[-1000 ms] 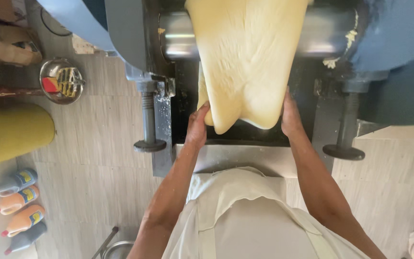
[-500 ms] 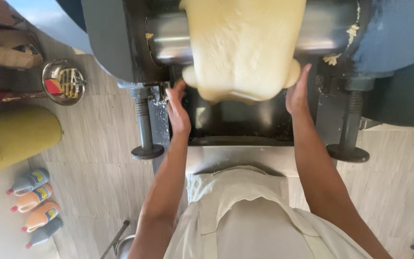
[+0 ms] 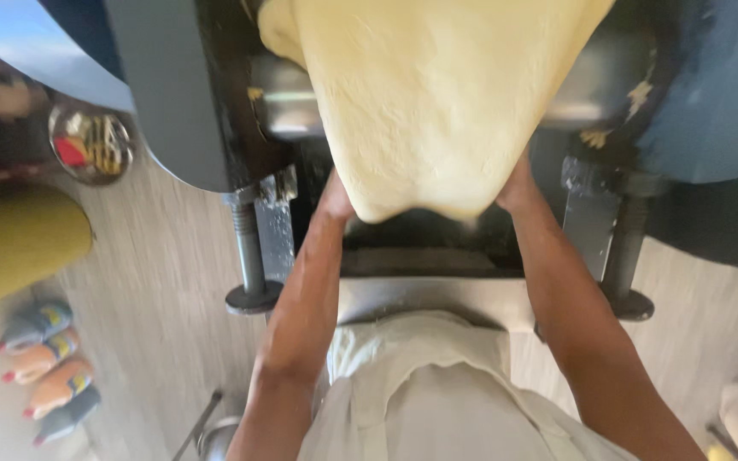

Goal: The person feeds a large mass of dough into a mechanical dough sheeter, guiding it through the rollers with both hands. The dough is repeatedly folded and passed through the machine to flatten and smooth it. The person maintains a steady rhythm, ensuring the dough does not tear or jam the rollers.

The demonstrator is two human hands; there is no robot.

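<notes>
- Dough sheet (image 3: pixel 437 102) hangs from the metal roller (image 3: pixel 301 107) of the dough machine (image 3: pixel 172 94), at 12 o'clock from the person.
- Left hand (image 3: pixel 335 198) and right hand (image 3: pixel 518 186) are under its lower edge, fingers hidden; they appear to cradle it.
- Step, as judged: catching the sheet as it feeds.
- Next move calls for even support, or the sheet could stretch.

4 squeeze bottles (image 3: pixel 44 367) lying on floor, bottom-left: grey and orange bodies, red tips, yellow-blue labels. No signs or screens.
</notes>
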